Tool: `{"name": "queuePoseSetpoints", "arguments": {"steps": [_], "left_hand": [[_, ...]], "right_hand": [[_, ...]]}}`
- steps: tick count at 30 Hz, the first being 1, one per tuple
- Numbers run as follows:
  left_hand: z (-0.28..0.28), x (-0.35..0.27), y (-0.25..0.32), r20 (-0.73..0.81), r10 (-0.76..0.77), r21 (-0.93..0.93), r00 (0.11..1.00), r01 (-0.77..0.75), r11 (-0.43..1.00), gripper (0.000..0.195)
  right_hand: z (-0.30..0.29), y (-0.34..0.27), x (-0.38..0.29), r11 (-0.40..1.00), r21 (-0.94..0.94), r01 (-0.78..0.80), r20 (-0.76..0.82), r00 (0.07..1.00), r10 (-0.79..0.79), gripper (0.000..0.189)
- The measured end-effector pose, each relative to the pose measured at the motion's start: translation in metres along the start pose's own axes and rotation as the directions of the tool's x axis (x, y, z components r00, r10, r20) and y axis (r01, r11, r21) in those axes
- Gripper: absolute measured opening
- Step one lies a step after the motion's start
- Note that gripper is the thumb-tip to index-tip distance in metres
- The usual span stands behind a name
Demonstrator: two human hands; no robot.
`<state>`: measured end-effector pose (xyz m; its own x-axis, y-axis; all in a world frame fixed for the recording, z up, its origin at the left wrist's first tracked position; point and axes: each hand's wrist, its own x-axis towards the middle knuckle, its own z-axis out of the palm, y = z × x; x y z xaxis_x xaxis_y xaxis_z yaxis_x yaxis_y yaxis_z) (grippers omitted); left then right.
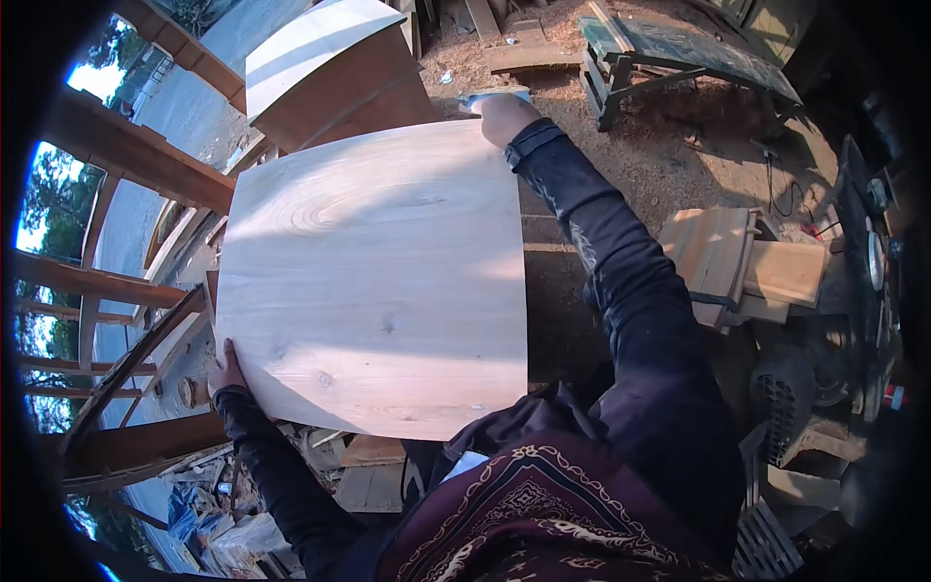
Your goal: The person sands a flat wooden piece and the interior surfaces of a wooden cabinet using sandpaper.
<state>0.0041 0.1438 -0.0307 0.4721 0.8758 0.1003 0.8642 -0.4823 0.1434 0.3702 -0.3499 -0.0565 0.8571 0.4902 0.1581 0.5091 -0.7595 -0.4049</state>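
A wide, pale wooden panel (378,276) with knots and curved grain lies in front of me, crossed by bands of sun and shade. My left hand (227,369) holds its left edge near the lower corner, thumb on the top face. At the far right corner, my right hand (509,120) is closed around a thin blue item (498,94). The fingers hide much of that item, so I cannot tell exactly what it is.
Beyond the panel stands a large wooden piece with a pale top (320,54). A worn workbench (684,54) is at the far right on shavings-strewn ground. Stacked boards (709,254) lie to the right. Timber beams (145,164) line the left side, with scrap wood (251,535) below.
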Motion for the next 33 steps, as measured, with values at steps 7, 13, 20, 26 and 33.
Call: {"name": "queuePoseSetpoints", "arguments": {"steps": [7, 13, 20, 26, 33], "left_hand": [[0.004, 0.061, -0.050, -0.129, 0.152, -0.132, 0.980, -0.169, 0.977, 0.091], [0.004, 0.026, 0.000, -0.034, 0.230, -0.330, 0.973, -0.228, 0.916, 0.094], [0.003, 0.015, -0.017, -0.064, 0.103, -0.112, 0.993, -0.109, 0.988, 0.096], [-0.002, -0.006, 0.002, -0.040, 0.055, -0.081, 0.998, -0.058, 0.995, 0.089], [0.000, 0.018, 0.011, -0.083, 0.173, -0.147, 0.981, -0.184, 0.972, 0.075]], "right_hand": [[-0.002, -0.028, -0.035, 0.877, 0.269, 0.397, -0.274, 0.905, -0.326, 0.029], [0.006, -0.022, -0.075, 0.873, 0.292, 0.391, -0.193, 0.918, -0.347, 0.029], [-0.007, -0.081, -0.201, 0.615, 0.466, 0.636, -0.002, 0.696, -0.718, 0.025], [0.015, -0.068, -0.194, 0.817, 0.072, 0.573, -0.180, 0.813, -0.554, 0.028], [-0.005, -0.076, -0.220, 0.919, 0.318, 0.232, -0.063, 0.973, -0.224, 0.030]]}}
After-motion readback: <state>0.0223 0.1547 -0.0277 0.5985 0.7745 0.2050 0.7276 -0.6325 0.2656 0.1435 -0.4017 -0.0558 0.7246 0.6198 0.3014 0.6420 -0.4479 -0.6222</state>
